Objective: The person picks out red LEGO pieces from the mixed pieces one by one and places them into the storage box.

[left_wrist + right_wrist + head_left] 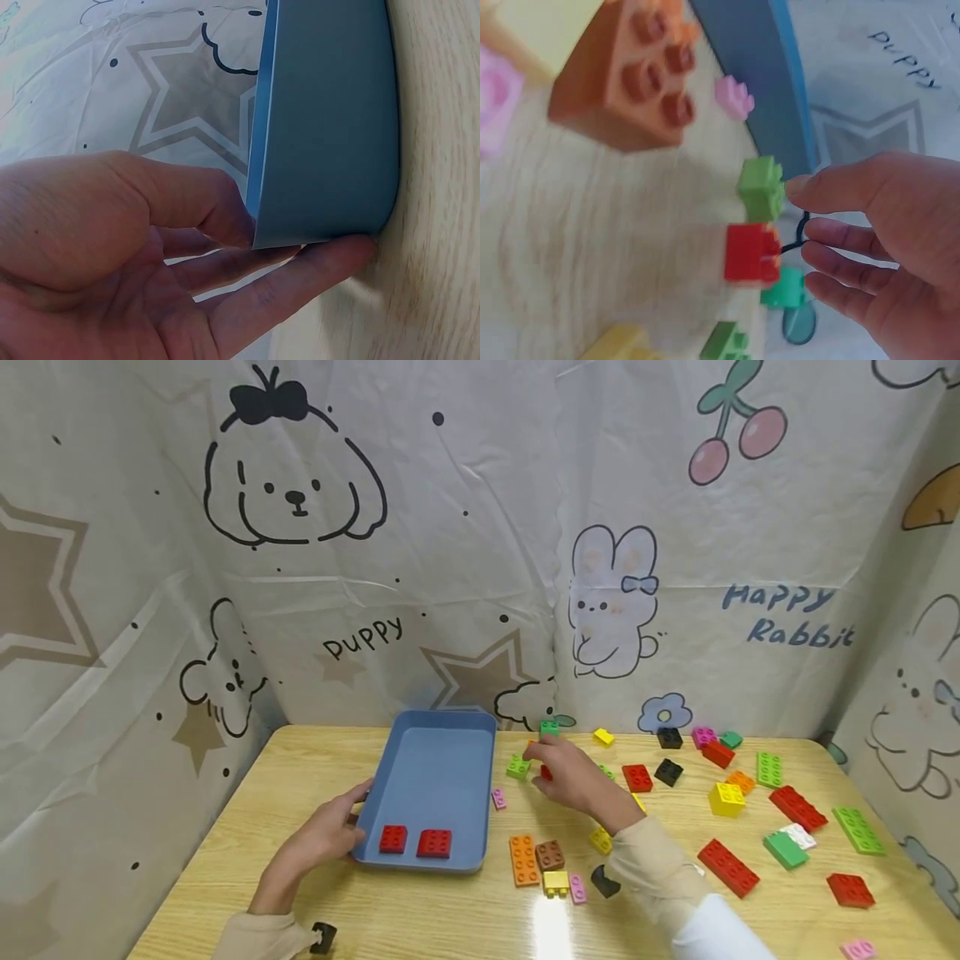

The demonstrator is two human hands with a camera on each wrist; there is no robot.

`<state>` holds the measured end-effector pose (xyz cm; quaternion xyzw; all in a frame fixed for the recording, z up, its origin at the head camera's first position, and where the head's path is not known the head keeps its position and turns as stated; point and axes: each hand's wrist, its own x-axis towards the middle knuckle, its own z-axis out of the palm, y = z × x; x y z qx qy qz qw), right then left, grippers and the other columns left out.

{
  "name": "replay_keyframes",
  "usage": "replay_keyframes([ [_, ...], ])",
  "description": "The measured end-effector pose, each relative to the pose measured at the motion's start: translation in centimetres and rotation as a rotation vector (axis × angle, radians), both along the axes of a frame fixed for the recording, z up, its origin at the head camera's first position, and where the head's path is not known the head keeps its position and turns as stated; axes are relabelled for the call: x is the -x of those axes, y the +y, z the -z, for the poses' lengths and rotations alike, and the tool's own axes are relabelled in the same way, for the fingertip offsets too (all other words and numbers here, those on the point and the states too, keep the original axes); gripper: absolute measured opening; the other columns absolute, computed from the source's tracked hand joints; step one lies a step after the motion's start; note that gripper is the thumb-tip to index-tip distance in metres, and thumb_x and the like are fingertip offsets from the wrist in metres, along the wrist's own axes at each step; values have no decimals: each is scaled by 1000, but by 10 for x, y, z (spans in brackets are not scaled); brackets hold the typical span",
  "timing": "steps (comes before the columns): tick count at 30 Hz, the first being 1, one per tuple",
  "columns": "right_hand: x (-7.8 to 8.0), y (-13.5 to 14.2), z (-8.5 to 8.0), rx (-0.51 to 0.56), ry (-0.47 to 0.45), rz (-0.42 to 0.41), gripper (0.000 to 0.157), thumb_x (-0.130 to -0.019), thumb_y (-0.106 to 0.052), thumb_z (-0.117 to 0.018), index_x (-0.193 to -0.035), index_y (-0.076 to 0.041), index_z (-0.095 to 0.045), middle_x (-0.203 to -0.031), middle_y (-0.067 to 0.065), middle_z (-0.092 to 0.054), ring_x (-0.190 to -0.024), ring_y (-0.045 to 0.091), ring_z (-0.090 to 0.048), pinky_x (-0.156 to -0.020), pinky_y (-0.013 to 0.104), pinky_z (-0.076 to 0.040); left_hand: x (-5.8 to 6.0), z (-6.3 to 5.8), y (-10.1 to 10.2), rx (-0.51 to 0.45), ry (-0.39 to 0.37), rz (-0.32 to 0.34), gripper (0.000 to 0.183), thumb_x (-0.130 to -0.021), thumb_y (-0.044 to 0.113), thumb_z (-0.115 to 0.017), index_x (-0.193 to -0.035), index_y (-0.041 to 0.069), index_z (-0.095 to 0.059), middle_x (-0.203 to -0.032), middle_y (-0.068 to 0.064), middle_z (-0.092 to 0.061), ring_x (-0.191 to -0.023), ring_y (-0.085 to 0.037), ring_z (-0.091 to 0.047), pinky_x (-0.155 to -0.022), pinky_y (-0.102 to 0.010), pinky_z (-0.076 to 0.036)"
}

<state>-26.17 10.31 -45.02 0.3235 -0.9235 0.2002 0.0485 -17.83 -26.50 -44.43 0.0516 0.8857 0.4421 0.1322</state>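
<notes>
A shallow blue tray (444,777) lies on the table with two red bricks (434,843) near its front end. My left hand (322,831) grips its left side, thumb at the rim and fingers along the outer wall (330,127). My right hand (573,777) hovers just right of the tray, thumb and fingers apart, holding nothing. Below its fingertips stand a red brick (746,253) and a light green brick (757,187). A darker green brick (784,289) sits behind the red one, partly hidden by it in the right wrist view.
Many loose bricks are spread over the table's right side, among them a long red brick (728,867) and a yellow brick (726,799). Orange (524,860) and brown (550,855) bricks lie right of the tray. A patterned cloth (465,577) hangs behind the table.
</notes>
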Motion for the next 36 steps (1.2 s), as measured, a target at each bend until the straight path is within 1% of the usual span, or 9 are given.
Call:
replay_keyframes([
  [4, 5, 5, 8, -25, -45, 36, 30, -84, -1, -80, -113, -1, -73, -109, 11, -64, -92, 23, -56, -84, 38, -55, -1, 1, 1, -21, -11, -8, 80, -82, -19, -51, -157, -10, -26, -149, -38, -39, -114, -47, -60, -62, -42, -60],
  [9, 7, 6, 9, -60, -101, 66, 29, -83, 0, -81, -111, 0, -74, -109, 11, -64, -95, 24, -58, -87, 39, -55, -2, 1, 1, -21, -15, -10, 80, -83, -19, -52, -158, -9, -26, -150, -37, -38, -115, -47, -59, -63, -42, -60],
  [14, 8, 9, 10, -79, -115, 67, 27, -81, 3, -81, -107, 0, -75, -105, 10, -64, -92, 23, -60, -85, 38, -56, 0, 3, 2, 0, 5, -2, 79, -83, -19, -53, -157, -10, -27, -149, -38, -39, -115, -47, -59, -67, -42, -60],
  [18, 9, 9, 12, -94, -125, 74, 27, -81, 3, -82, -106, -1, -76, -99, 7, -63, -87, 21, -59, -82, 37, -56, -1, 3, 2, 8, 5, -3, 79, -83, -19, -53, -157, -10, -27, -150, -37, -39, -115, -46, -59, -67, -41, -59],
  [25, 7, 8, 12, -110, -131, 89, 26, -82, 1, -82, -107, -1, -76, -100, 8, -64, -88, 21, -58, -84, 36, -56, -1, 3, 1, 1, 3, -4, 79, -82, -19, -53, -157, -10, -26, -150, -37, -39, -115, -46, -60, -66, -42, -59],
  [28, 5, 9, 10, -105, -125, 82, 27, -82, 0, -82, -107, -1, -76, -101, 9, -65, -87, 20, -58, -82, 35, -57, -1, 3, 1, 7, 10, 1, 79, -83, -19, -53, -156, -11, -26, -149, -38, -39, -115, -46, -60, -67, -41, -59],
  [32, 2, 8, 2, -82, -87, 50, 26, -82, 3, -80, -107, 2, -75, -101, 9, -65, -86, 20, -59, -79, 34, -57, 0, 3, 0, 17, 19, 5, 78, -83, -19, -53, -156, -12, -26, -148, -38, -40, -114, -47, -60, -68, -41, -60],
  [36, -2, 1, -9, -49, -43, 22, 29, -81, 4, -77, -109, 3, -74, -100, 10, -64, -86, 21, -59, -78, 35, -57, 0, 2, 0, 17, 13, 2, 79, -83, -19, -53, -156, -11, -25, -149, -38, -39, -115, -48, -59, -69, -42, -60],
])
